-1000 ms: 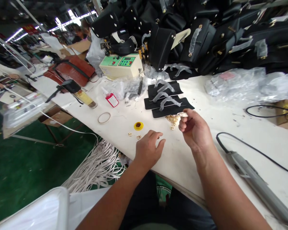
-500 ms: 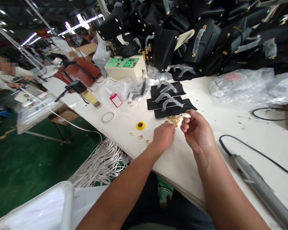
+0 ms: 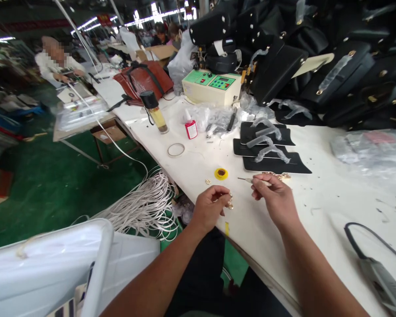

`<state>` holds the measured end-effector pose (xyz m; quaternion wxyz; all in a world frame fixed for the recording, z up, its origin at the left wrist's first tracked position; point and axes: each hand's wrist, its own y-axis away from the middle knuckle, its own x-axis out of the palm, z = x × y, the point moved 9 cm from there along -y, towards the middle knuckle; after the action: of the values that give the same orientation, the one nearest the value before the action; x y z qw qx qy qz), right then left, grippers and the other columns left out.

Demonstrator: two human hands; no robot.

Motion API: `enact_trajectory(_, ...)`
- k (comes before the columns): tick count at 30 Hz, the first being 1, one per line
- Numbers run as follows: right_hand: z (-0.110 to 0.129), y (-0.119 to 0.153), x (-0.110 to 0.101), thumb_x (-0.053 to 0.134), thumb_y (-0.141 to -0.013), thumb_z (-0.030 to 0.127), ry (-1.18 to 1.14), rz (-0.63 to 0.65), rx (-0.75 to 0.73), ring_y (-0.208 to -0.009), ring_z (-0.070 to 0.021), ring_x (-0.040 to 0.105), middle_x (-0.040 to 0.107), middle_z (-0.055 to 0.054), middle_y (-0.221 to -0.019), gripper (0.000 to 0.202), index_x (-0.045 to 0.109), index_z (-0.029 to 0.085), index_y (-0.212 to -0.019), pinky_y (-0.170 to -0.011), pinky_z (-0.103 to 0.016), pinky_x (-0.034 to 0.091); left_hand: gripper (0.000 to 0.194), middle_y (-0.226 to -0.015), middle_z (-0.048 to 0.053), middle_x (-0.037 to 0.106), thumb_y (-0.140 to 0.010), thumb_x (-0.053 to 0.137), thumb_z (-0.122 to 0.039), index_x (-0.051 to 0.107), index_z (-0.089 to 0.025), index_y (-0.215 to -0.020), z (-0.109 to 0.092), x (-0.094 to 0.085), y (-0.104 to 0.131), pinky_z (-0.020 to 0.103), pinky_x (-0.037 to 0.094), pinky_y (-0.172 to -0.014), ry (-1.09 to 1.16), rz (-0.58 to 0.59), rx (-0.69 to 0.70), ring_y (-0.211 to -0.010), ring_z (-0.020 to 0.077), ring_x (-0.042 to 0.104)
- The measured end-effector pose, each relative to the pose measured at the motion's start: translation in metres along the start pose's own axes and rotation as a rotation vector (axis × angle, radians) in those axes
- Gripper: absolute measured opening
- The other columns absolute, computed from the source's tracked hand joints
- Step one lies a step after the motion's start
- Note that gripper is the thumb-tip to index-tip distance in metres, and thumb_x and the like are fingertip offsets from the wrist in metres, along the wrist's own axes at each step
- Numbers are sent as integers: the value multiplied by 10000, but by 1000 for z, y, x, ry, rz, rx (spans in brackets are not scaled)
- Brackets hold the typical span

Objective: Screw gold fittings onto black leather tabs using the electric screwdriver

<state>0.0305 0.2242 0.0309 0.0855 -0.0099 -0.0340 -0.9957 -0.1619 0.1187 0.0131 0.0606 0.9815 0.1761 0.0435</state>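
Note:
My left hand (image 3: 208,208) is closed in a pinch at the table's front edge, with small gold metal fittings (image 3: 230,203) at its fingertips. My right hand (image 3: 277,197) grips a slim pale-handled tool (image 3: 248,180), whose thin metal tip points left; the kind of tip cannot be made out. Between and beyond the hands sits a yellow round dish (image 3: 221,174) with a dark brown middle. Another gold fitting (image 3: 207,181) lies to the dish's left. Behind my right hand is a pile of gold pieces (image 3: 285,175), partly hidden.
Black panels with wrapped handles (image 3: 277,165) lie beyond my right hand. A red bottle (image 3: 191,129), a black-capped jar (image 3: 158,119) and a control box (image 3: 214,86) stand farther back. Black bags (image 3: 277,75) are heaped at the back. A corded grey tool (image 3: 379,277) lies at right.
My hands have moved apart. My left hand has gone from beside the gold pile to the loose fittings nearer the edge. The tool's tip now reaches toward the yellow dish. My view has turned left.

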Motion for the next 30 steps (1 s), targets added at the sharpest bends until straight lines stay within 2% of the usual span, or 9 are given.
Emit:
enact_trajectory(3,-6,-13,34,852,-736,624,175,56,5,-535,-169,611,671,-13,-588,524,770,173,-990,-553,-295,492,307,-702,-22,646,-781,844,-381,689,-169,-942,10,-26,-1,186,436,-464,227,-61,-85,-565,94,558)
enact_trajectory(5,-8,-25,48,825,-734,670,252,54,-28,-542,-182,622,675,-15,-584,575,775,171,-1014,-570,-307,491,339,-725,-18,652,-763,871,-386,681,-168,-942,9,-30,-3,183,451,-466,315,-53,-99,-575,91,570)
enact_trajectory(8,-16,-37,59,791,-760,699,336,53,-60,-564,-188,629,691,-22,-614,606,783,170,-1057,-591,-315,484,362,-750,-10,657,-755,889,-385,686,-169,-964,5,-28,-6,189,495,-486,396,-17,-116,-632,110,612)
enact_trajectory(12,-30,-39,60,767,-797,682,399,52,-66,-596,-191,631,720,-29,-673,580,789,186,-1097,-613,-318,480,361,-774,13,686,-769,882,-366,703,-158,-1005,6,-23,-9,203,556,-541,463,30,-144,-701,131,652)
enact_trajectory(17,-28,-35,61,757,-802,671,447,47,-91,-633,-211,649,724,-44,-681,545,797,181,-1038,-623,-323,478,327,-781,14,689,-772,881,-346,692,-161,-964,9,-24,-13,219,586,-564,499,39,-154,-742,148,677)
enact_trajectory(24,-21,-34,62,757,-830,638,455,44,-108,-608,-189,614,712,-28,-675,492,797,189,-1025,-604,-310,453,347,-998,56,750,-783,877,-378,673,-174,-975,6,-23,-12,203,550,-516,472,46,-156,-721,134,699)
enact_trajectory(30,-26,-32,58,774,-832,617,397,40,-73,-615,-187,616,703,-17,-680,472,786,197,-1047,-612,-307,455,355,-979,53,748,-804,870,-384,689,-166,-1018,8,-21,-11,196,548,-498,437,53,-150,-696,125,691)
